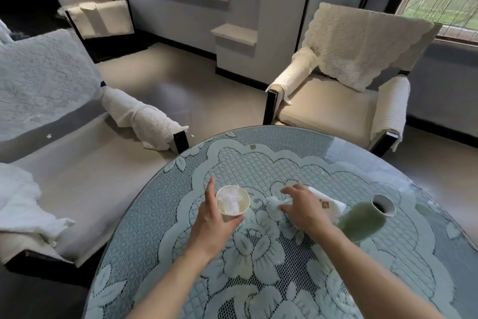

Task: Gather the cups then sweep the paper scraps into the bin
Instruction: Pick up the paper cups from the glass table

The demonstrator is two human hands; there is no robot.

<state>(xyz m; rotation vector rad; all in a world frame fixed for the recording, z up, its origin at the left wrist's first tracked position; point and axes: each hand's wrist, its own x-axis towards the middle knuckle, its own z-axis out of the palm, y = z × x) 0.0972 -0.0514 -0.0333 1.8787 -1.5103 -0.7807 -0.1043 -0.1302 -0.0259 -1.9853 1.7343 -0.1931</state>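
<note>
The left hand [214, 218] wraps its fingers round the upright cup [232, 203] on the table [284, 280]; it should hold it level. The right hand [305, 211] curls over a scrap [274, 205] just beside the cup. I cannot tell whether it pinches yet, so it should close firmly before lifting.

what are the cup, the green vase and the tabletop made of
Cup: thin paper, matte off-white, with a thin rim. Green vase: probably glazed ceramic, given its smooth soft sheen and white mouth. Tabletop: seems to be glass over a lace cloth, since window light reflects at its far edge.
</note>
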